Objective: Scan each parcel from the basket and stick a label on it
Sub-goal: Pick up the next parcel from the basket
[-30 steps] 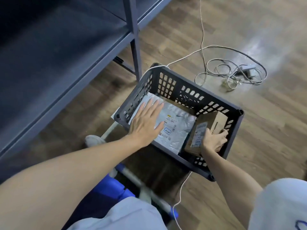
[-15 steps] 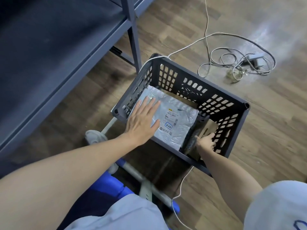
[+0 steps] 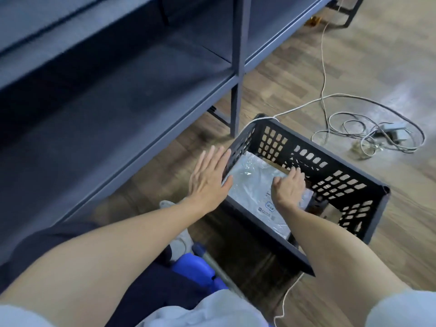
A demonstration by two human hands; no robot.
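1. A dark metal shelf rack fills the view from 9 to 12 o'clock; its upright post stands on the wood floor just beside the basket's far corner.
2. A loose tangle of pale cable lies at 2 o'clock, well apart from the hands; one strand drapes over the basket's far rim.
3. A blue stool sits at 6 o'clock, near the basket's closest wall.
4. The dark slotted basket stands on the floor right of centre. Inside lies a grey plastic mailer parcel, flat on the bottom.
5. The left hand hovers at the basket's left wall, fingers straight and slightly spread, thumb over the rim.
6. The right hand is inside, fingers curled onto the parcel's far edge; whether it truly grips cannot be told.
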